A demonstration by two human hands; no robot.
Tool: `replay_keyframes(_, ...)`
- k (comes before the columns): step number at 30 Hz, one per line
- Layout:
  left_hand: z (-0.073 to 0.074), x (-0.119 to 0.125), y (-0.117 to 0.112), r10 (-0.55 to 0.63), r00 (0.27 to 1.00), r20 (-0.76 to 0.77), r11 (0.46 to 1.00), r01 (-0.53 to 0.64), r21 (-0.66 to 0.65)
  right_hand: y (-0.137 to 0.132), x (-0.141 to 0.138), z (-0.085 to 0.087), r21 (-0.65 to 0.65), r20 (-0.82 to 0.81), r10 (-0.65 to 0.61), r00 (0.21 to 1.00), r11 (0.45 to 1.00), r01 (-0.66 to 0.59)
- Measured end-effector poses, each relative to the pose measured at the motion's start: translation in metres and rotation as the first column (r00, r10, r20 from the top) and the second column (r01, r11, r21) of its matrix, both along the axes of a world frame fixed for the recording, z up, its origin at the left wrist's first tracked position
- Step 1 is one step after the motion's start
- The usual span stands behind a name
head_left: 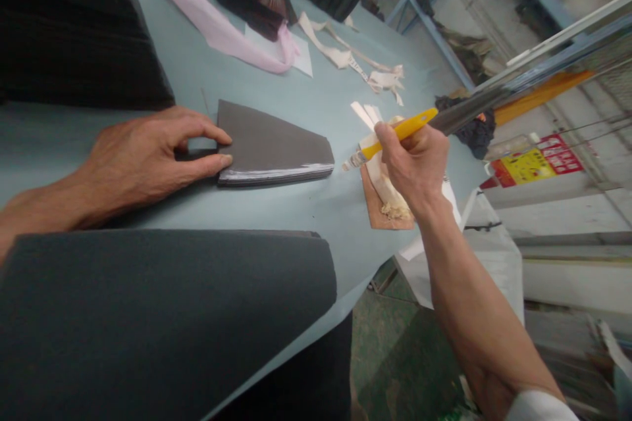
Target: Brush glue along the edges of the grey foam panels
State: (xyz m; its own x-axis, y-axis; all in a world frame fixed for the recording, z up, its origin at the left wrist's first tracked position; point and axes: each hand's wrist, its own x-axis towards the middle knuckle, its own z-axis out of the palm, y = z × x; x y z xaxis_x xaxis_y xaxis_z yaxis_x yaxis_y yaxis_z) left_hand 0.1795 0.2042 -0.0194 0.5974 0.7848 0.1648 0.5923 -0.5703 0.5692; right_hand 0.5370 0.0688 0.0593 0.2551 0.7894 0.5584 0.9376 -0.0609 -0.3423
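Note:
On the table lies a stack of dark grey cut pieces, tapered to the right, with a white coating along its near edge. At its left end, my left hand presses the index finger and thumb onto the stack. My right hand is closed round the yellow handle of a paintbrush. The brush tip points left and hangs a little right of the stack's narrow end, apart from it. Below my right hand lies a brown piece with pale cloth strips on it.
A larger dark grey stack lies along the near side of the pale blue table. Dark piled material stands at the far left. A pink cloth strip and cream strips lie farther back. Blue metal framing stands beyond.

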Motion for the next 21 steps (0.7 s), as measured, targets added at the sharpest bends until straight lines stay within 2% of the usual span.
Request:
replay_keyframes(3, 0.0, 0.0, 0.0, -0.012, 1.0, -0.008, 1.0, 0.012, 0.0, -0.001, -0.011, 0.001, 0.067, 0.03, -0.04, 0.999, 0.997, 0.038)
replay_keyframes(11, 0.002, 0.001, -0.001, -0.001, 1.0, -0.003, 0.999, 0.001, -0.047, 0.003, -0.057, -0.005, 0.008, 0.067, 0.097, 0.993, 0.995, -0.098)
replay_keyframes(16, 0.0, -0.001, -0.002, -0.025, 1.0, 0.008, 0.998, 0.026, -0.049, 0.007, -0.088, 0.004, 0.05, -0.135, 0.209, 0.969, 0.978, -0.204)
replay_keyframes(21, -0.001, -0.001, -0.002, -0.001, 1.0, 0.003, 0.998, 0.001, -0.059, 0.032, -0.072, 0.008, 0.214, -0.456, 0.24, 0.857, 0.964, -0.156)
